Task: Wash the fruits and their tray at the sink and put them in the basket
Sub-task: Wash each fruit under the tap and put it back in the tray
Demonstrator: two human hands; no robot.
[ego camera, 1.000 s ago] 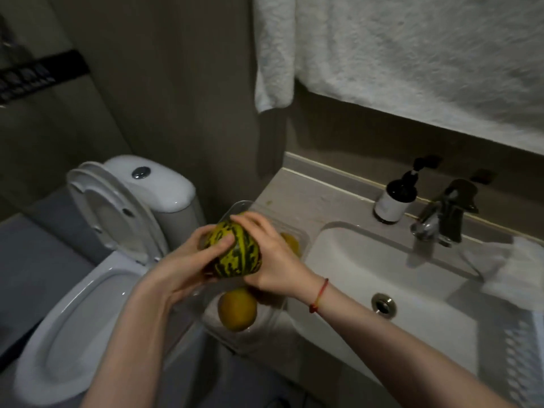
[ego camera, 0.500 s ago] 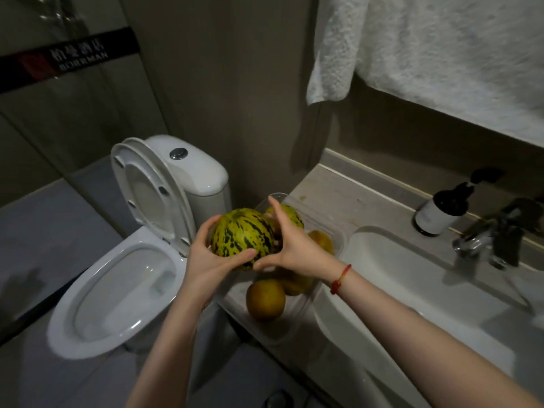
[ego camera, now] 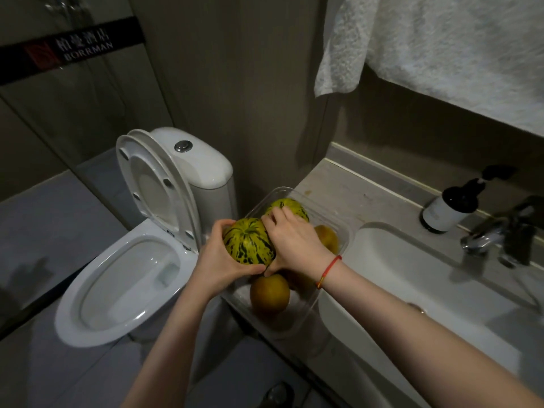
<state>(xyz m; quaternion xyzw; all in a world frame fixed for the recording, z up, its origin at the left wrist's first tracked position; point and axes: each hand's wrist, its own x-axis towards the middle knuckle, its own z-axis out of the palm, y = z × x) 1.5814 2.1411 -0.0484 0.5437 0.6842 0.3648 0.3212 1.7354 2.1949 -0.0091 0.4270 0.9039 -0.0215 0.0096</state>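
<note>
Bathroom counter [ego camera: 347, 195], hands [ego camera: 223, 260] holding melon [ego camera: 248, 241]

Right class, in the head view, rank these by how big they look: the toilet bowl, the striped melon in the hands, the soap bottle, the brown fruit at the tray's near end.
1. Toilet bowl
2. Striped melon
3. Soap bottle and brown fruit: too alike to rank, and the bottle stands farther from the camera.

I hold one striped green-yellow melon [ego camera: 248, 241] above the clear tray [ego camera: 306, 312]; inside lie another melon [ego camera: 291, 206] and brown pears [ego camera: 269, 293], left of the sink [ego camera: 382, 260].
</note>
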